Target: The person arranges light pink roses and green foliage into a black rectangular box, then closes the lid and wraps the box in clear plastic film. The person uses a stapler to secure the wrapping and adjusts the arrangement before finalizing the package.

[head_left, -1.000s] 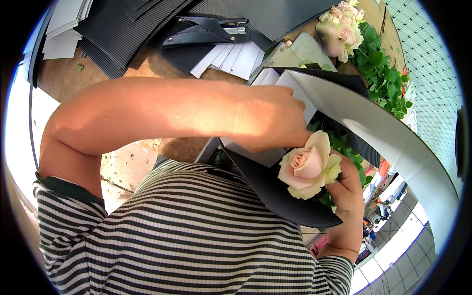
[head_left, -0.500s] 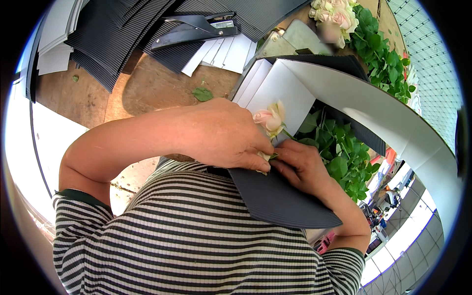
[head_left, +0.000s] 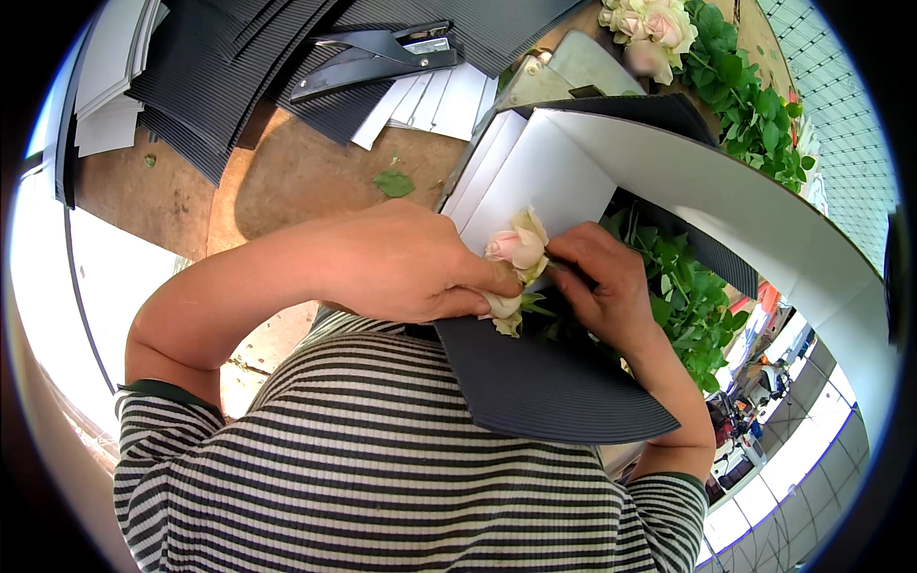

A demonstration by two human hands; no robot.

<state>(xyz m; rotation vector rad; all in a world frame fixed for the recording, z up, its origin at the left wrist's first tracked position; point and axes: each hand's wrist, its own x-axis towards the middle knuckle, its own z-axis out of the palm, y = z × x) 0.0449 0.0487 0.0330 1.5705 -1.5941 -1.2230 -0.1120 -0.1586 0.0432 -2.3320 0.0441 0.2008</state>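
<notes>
Two pale pink and cream roses lie close together against white card. The upper rose (head_left: 519,246) leans toward my right hand (head_left: 607,279), whose thumb and forefinger pinch it just beneath the bloom. My left hand (head_left: 411,263) is closed around the side of the lower rose (head_left: 506,310), which shows partly past the thumb. Under both hands lies a black corrugated sheet (head_left: 559,387), close to my body. White card (head_left: 559,172) stands up behind the roses. Green leafy stems (head_left: 688,296) spread out beyond my right hand, partly behind it.
A black stapler (head_left: 377,62) rests on corrugated sheets and white strips at the back. Stacked black sheets (head_left: 210,76) fill the far left of the wooden table (head_left: 315,177). More roses (head_left: 654,29) lie at the far right beside a metal stand (head_left: 573,72). A long white panel (head_left: 745,186) curves along the right.
My right hand has moved up and away from the lower rose to the upper one. My left hand has shifted slightly left, and more of the lower rose shows.
</notes>
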